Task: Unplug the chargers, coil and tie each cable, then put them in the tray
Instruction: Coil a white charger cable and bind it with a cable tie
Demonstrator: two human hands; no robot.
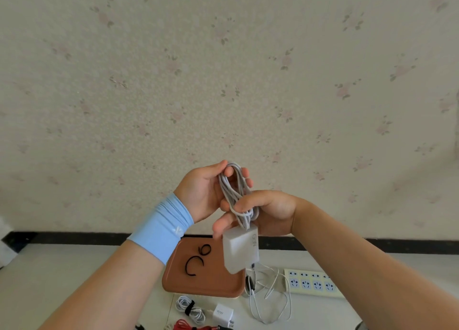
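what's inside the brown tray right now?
Inside the brown tray: two loose black ties, curled, and no coiled cables visible. The white charger held above and the left hand's sleeved wrist cover its far corners, so those parts are unseen.

Home room — floral wallpaper (223, 68), dark baseboard (372, 242), pale floor (74, 267).

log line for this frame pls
step: coiling | left hand: holds cable loops | right hand: grips cable | charger: hanging | tray: ties only
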